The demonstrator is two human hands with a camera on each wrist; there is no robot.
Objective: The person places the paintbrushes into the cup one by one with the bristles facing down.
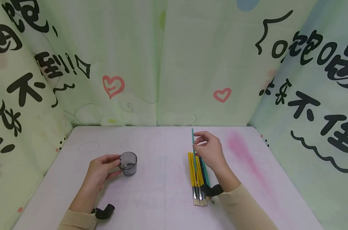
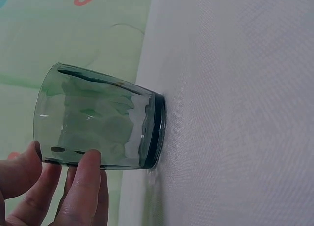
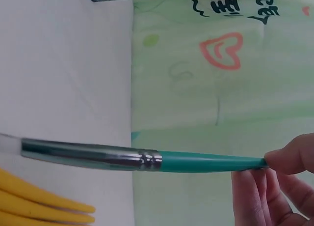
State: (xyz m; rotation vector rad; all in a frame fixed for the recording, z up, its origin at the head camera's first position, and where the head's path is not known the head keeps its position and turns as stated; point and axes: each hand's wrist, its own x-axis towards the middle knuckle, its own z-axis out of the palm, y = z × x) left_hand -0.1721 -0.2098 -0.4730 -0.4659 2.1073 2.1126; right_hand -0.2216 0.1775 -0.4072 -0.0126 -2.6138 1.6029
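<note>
On the left, a smoky clear glass cup (image 1: 128, 164) stands upright on the table. My left hand (image 1: 100, 172) grips its left side; in the left wrist view the thumb is by the rim of the cup (image 2: 98, 120) and the fingers lie along its wall. My right hand (image 1: 212, 150) pinches a teal-handled paintbrush (image 1: 193, 138) near the handle's thin end. In the right wrist view this paintbrush (image 3: 206, 162) shows a silver ferrule and pale bristles. Under that hand lies a row of paintbrushes (image 1: 191, 167) with yellow, dark and teal handles, bristles toward me.
The pale table (image 1: 159, 204) has a pink smear (image 1: 245, 153) on its right side. Light green curtains (image 1: 174, 64) with black lettering and red hearts enclose the back and both sides. Black straps (image 1: 105, 212) sit at both wrists.
</note>
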